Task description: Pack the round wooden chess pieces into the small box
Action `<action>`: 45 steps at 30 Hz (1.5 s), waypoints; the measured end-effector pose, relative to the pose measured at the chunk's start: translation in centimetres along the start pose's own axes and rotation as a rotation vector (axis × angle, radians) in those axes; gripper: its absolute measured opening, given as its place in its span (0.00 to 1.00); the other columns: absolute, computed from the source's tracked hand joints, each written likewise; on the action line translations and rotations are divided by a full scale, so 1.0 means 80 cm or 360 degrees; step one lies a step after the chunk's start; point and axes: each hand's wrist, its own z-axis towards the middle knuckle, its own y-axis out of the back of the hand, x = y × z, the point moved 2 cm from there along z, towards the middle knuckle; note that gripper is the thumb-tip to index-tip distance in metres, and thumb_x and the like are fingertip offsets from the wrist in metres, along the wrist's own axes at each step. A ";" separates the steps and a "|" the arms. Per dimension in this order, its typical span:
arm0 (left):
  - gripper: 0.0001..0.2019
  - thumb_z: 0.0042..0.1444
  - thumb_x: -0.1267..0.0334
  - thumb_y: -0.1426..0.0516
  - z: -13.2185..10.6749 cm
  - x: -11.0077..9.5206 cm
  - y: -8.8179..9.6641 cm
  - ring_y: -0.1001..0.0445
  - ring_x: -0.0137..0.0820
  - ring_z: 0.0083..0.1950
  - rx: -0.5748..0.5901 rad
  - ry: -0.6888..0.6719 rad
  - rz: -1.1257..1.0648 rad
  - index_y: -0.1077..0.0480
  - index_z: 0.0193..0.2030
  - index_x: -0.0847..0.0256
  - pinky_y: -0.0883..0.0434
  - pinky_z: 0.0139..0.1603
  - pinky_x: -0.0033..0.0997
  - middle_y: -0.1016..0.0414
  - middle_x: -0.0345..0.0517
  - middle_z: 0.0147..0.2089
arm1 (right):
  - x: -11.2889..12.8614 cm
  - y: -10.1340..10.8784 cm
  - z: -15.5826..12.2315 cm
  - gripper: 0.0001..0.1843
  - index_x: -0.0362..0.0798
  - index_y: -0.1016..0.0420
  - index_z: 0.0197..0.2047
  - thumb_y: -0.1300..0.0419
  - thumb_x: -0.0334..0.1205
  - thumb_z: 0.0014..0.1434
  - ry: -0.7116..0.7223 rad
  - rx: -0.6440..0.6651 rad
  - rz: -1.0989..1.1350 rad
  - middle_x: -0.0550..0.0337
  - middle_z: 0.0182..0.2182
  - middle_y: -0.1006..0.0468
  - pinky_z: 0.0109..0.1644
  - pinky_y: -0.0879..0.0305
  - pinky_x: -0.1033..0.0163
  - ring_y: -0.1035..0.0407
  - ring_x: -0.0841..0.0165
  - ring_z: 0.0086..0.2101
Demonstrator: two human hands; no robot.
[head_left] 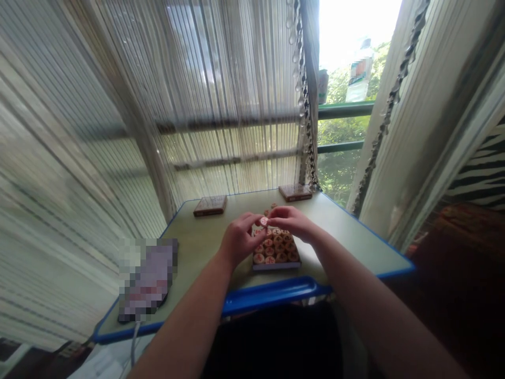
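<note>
Holding a small round piece (264, 221) up over a box (276, 266) takes both hands here. The fingertips of the left hand (240, 237) and the right hand (294, 222) meet at the piece, so both hands are closed on it. Which one grips harder, I cannot tell. The box sits flat on the tabletop (347, 242), with round pieces (270, 259) in rows inside it. The hands hide some of the back rows.

The piece is little and only fingertips hold it. If one hand let go too soon, it could slip out. It might drop on the others and bump them out of line, or bounce off and roll away. The box is close to the blue front edge (272, 295), so a piece rolling that way could land in the lap or on the floor.

The left thumb hangs low by the pieces. A small push down could knock one crooked.

Past the hands are a few loose pieces (273, 206). The right hand partly blocks them, so a reach that way could brush one by mistake. The two flat boxes (210, 206) at the back are well apart.
</note>
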 end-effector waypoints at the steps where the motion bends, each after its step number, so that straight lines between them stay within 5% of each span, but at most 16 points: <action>1: 0.13 0.51 0.61 0.46 0.000 0.001 -0.001 0.35 0.24 0.29 0.0008 0.0013 -0.0008 0.29 0.43 0.60 0.35 0.34 0.25 0.29 0.43 0.34 | 0.000 0.000 0.000 0.17 0.42 0.29 0.30 0.35 0.47 0.42 -0.0034 0.0005 0.0022 0.61 0.26 0.27 0.30 0.43 0.69 0.37 0.75 0.26; 7: 0.18 0.49 0.64 0.45 -0.001 0.004 -0.004 0.35 0.24 0.29 0.0040 0.0044 -0.0004 0.31 0.48 0.59 0.34 0.34 0.26 0.29 0.43 0.36 | -0.002 0.000 0.001 0.15 0.42 0.27 0.31 0.35 0.45 0.42 -0.0178 0.0041 -0.0009 0.62 0.25 0.28 0.26 0.47 0.70 0.40 0.77 0.24; 15: 0.12 0.50 0.58 0.43 0.000 0.004 -0.006 0.37 0.22 0.25 -0.0069 0.0020 -0.0022 0.30 0.39 0.61 0.35 0.29 0.23 0.30 0.41 0.32 | -0.004 -0.002 0.001 0.15 0.43 0.27 0.30 0.35 0.45 0.43 -0.0191 0.0091 0.0054 0.64 0.23 0.30 0.27 0.47 0.69 0.40 0.77 0.24; 21: 0.19 0.50 0.64 0.45 0.000 0.001 -0.007 0.40 0.19 0.23 -0.0015 -0.0019 -0.0150 0.35 0.51 0.59 0.35 0.28 0.22 0.30 0.42 0.37 | -0.002 0.003 -0.001 0.16 0.42 0.27 0.30 0.35 0.46 0.42 -0.0189 0.0064 -0.0024 0.64 0.23 0.30 0.28 0.48 0.69 0.40 0.77 0.24; 28: 0.07 0.52 0.63 0.46 0.002 -0.006 -0.010 0.39 0.20 0.24 0.0018 -0.0052 -0.0091 0.30 0.36 0.62 0.36 0.28 0.23 0.31 0.43 0.35 | 0.003 0.010 -0.005 0.13 0.42 0.27 0.31 0.37 0.44 0.46 -0.0111 0.0055 0.0021 0.61 0.25 0.27 0.29 0.45 0.69 0.38 0.76 0.26; 37: 0.09 0.51 0.63 0.45 0.000 -0.006 -0.013 0.40 0.21 0.24 -0.0115 -0.0112 -0.0026 0.32 0.39 0.61 0.37 0.27 0.23 0.32 0.41 0.34 | -0.008 0.004 0.002 0.17 0.46 0.35 0.31 0.33 0.44 0.42 -0.0039 0.0061 0.0245 0.63 0.26 0.28 0.26 0.47 0.70 0.38 0.77 0.24; 45: 0.08 0.47 0.64 0.43 0.001 0.005 -0.015 0.38 0.21 0.24 -0.0098 0.0052 -0.0063 0.32 0.35 0.62 0.36 0.26 0.22 0.31 0.41 0.32 | -0.004 0.013 0.000 0.16 0.44 0.27 0.35 0.35 0.44 0.43 0.0102 -0.0017 -0.0320 0.62 0.26 0.29 0.28 0.44 0.68 0.41 0.76 0.24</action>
